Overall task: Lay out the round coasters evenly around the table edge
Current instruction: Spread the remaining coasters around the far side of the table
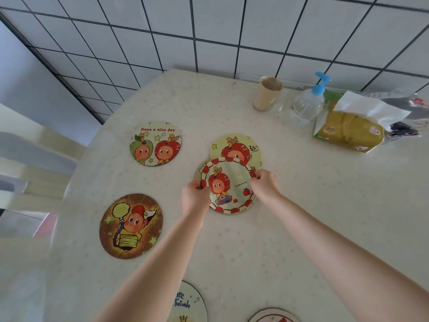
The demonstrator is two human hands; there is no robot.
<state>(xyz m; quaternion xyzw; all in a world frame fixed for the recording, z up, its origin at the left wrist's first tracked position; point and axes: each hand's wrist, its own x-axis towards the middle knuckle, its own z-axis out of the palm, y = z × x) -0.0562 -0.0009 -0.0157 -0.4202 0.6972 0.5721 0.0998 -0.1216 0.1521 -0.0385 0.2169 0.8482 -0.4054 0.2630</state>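
Both hands pinch the top coaster of a small pile near the table's middle

The table (290,217) carries four coasters already spread: the brown one (131,226) and the "nice day" one (155,143) along the left edge, two more, (189,305) and (274,316), cut off at the near edge; the right and far sides have none, so I judge the checkered coaster (228,185) belongs there, an easier reach for the right hand (264,184). That hand's fingers are pressed on its right rim, the left hand (195,195) nips the left rim, so it lies between them, overlapping an apple coaster (236,147) behind and the sliver of a third (200,169). The cup (267,92) looks empty; the pump bottle (306,105) is clear, contents hard to tell; the tissue pack (348,129) has a sheet sticking out
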